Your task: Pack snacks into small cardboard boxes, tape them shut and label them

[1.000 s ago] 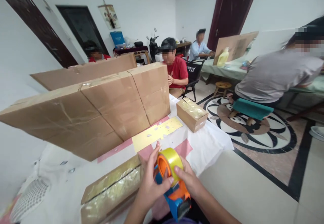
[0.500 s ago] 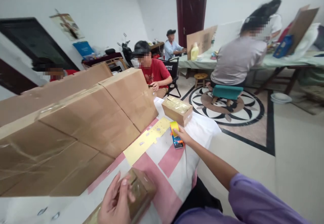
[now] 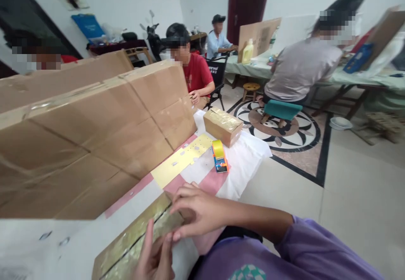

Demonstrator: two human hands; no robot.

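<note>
A long cardboard box (image 3: 133,233), with shiny tape over its top and a dark seam along its length, lies in front of me. My left hand (image 3: 156,250) is at its near side, index finger stretched out over the top and thumb apart. Across the box's far end rests my right hand (image 3: 199,210), its fingers spread and bent, thumb close to the left thumb. Whether a thin strip of tape is between the fingertips is too hard to make out. Beyond the right hand, a tape dispenser (image 3: 220,157) with a yellow roll lies on the table, untouched.
A second taped box (image 3: 223,126) stands at the table's far end. Large cardboard boxes (image 3: 104,132) form a wall along the left. A yellow sheet (image 3: 171,172) lies on the tablecloth. A person in red (image 3: 199,75) sits beyond; others are farther off.
My right hand has let go of the tape dispenser and come back to the near box. My left hand has shifted slightly right and down. The view has tilted downward.
</note>
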